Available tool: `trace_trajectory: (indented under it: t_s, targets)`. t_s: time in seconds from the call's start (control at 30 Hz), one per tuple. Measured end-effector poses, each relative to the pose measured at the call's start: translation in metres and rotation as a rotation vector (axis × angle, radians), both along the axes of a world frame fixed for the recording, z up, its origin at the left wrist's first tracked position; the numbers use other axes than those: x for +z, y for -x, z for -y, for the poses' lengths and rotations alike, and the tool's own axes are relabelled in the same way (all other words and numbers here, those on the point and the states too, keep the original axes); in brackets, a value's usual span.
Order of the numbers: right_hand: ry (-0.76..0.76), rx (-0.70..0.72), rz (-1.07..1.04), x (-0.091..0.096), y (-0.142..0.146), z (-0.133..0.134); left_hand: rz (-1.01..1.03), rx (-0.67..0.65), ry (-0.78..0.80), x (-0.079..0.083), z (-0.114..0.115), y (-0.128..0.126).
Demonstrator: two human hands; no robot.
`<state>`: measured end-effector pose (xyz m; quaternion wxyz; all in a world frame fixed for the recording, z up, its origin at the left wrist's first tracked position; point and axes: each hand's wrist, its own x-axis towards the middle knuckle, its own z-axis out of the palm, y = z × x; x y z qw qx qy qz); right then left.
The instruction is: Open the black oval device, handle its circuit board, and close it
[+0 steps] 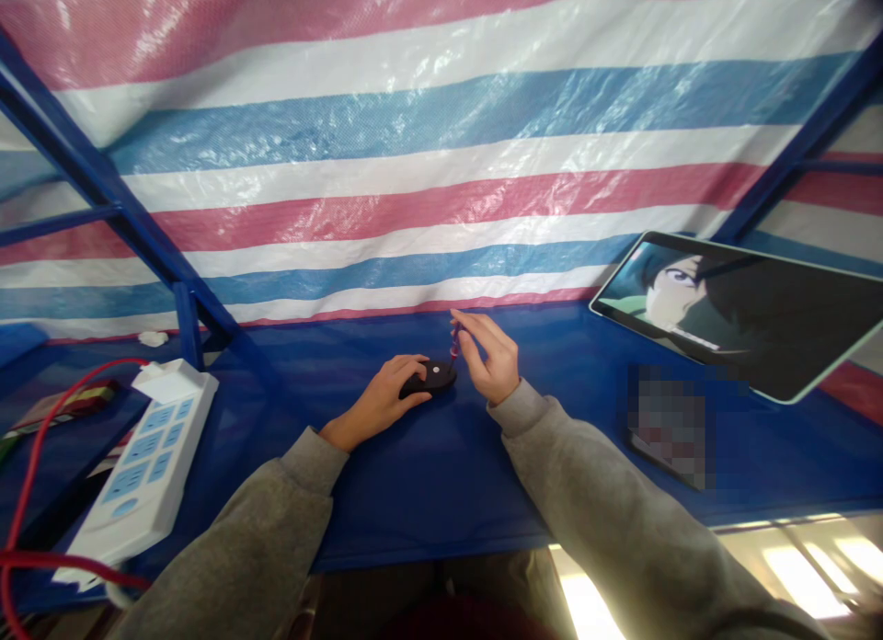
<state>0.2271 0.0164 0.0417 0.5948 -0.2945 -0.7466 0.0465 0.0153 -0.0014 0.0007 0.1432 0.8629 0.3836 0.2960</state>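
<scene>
One red tool point(454, 342) upright over mouse point(435, 377)

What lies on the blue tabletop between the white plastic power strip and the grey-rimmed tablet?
Head view: the left hand gripping a small black rounded device, and the right hand pinching a thin red tool over it.

We see a glossy, crinkled plastic tarp point(441, 162) at twelve o'clock, a matt cloth worktop point(428, 474), and a smooth plastic mouse point(434, 378).

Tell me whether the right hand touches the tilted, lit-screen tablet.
No, the right hand pinches a thin reddish stick, well apart from the tablet.
</scene>
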Motion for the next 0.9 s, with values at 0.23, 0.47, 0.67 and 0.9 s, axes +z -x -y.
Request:
trace_trajectory:
  t_s: [0.23,0.47,0.67,0.9]
  targets:
    - [-0.019,-0.008,0.000,-0.0005,0.0010,0.0006,0.002,-0.001,-0.007,-0.0002,-0.0003,0.0003]
    - [-0.030,-0.029,-0.020,-0.0014,0.0008,0.0004,0.010,0.000,-0.005,-0.0017,-0.0003,0.0008]
    - [-0.043,-0.018,-0.012,-0.0024,0.0007,-0.0006,0.004,-0.006,-0.008,-0.0004,0.0000,0.0002]
    - [-0.048,-0.058,-0.038,-0.0021,0.0008,-0.0004,0.013,0.001,0.000,-0.0022,-0.0013,0.0005]
